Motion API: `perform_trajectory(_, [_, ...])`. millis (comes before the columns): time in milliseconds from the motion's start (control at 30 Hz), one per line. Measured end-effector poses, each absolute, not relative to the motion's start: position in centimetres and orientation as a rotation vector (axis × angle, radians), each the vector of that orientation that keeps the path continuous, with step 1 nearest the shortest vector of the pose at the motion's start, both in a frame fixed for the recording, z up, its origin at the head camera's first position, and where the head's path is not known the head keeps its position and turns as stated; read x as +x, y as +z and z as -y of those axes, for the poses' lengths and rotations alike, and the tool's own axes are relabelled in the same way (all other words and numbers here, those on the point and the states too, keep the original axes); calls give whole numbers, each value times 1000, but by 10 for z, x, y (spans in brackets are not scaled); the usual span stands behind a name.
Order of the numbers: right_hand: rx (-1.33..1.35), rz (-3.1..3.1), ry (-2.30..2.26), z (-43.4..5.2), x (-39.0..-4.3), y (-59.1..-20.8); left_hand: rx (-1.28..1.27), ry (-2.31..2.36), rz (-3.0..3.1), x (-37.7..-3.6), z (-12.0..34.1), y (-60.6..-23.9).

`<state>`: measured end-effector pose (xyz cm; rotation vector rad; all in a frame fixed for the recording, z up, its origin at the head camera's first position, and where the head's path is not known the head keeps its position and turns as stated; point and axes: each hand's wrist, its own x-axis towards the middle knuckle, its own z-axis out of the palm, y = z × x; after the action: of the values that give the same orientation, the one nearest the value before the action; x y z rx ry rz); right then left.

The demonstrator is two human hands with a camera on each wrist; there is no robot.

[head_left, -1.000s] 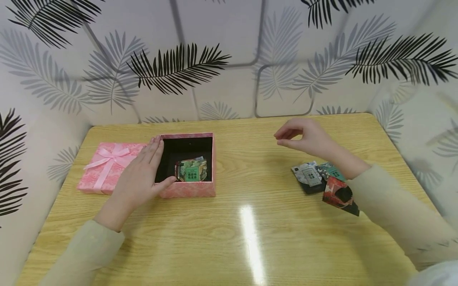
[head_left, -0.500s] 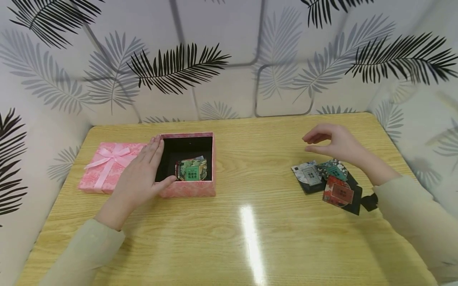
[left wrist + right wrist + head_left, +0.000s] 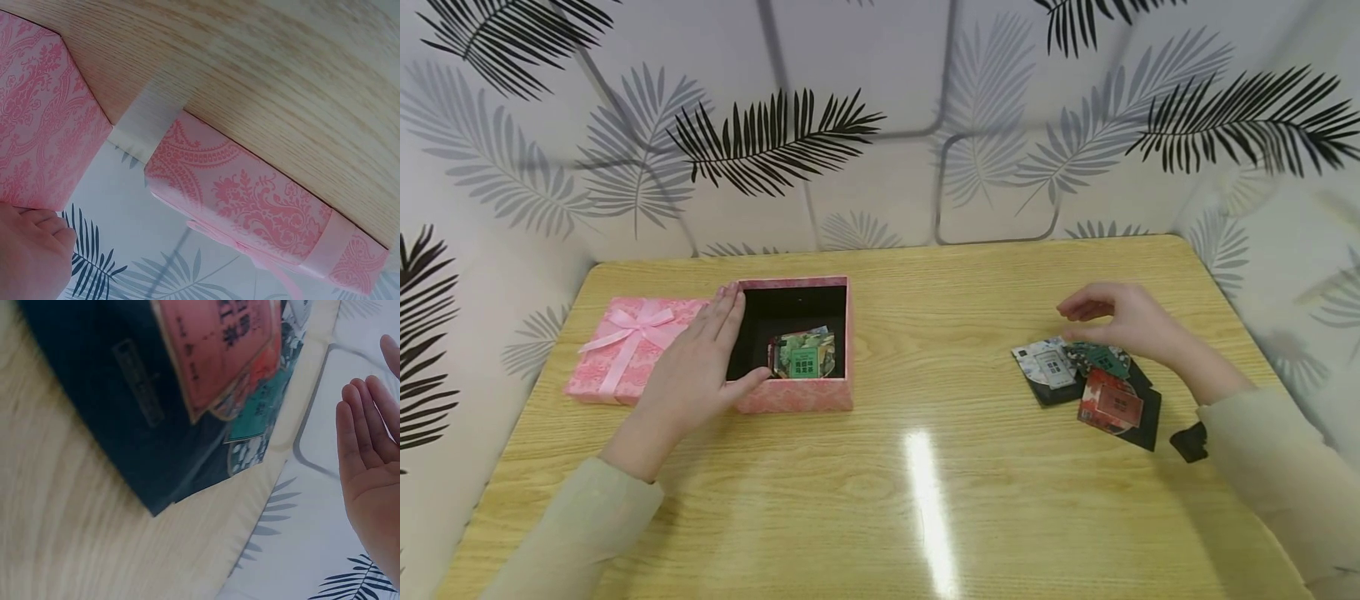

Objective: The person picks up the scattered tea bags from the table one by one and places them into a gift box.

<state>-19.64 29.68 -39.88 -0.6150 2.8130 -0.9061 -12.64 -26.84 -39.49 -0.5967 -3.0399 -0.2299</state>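
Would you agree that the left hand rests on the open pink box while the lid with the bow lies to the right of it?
Not quite: in the head view the lid with the bow lies to the left of the open pink box, not the right. The left hand does rest on the box's left edge.

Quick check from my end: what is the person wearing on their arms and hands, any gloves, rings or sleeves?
Both arms are covered by long sleeves of a plain, pale beige-green fabric, the left sleeve and the right sleeve ending at the wrists. The left hand and right hand are bare: no gloves, and no rings, watch or markings show. No cables or straps are visible in the head view.
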Motion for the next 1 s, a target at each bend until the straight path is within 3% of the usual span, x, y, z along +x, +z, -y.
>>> perform_trajectory(467, [-560, -2710, -816, -302, -198, -421, -611, -230, 3029, -127, 269, -396])
perform_trajectory(1000, [-757, -2747, -685, -295, -195, -430, -619, -237, 3014, -128, 269, -397])
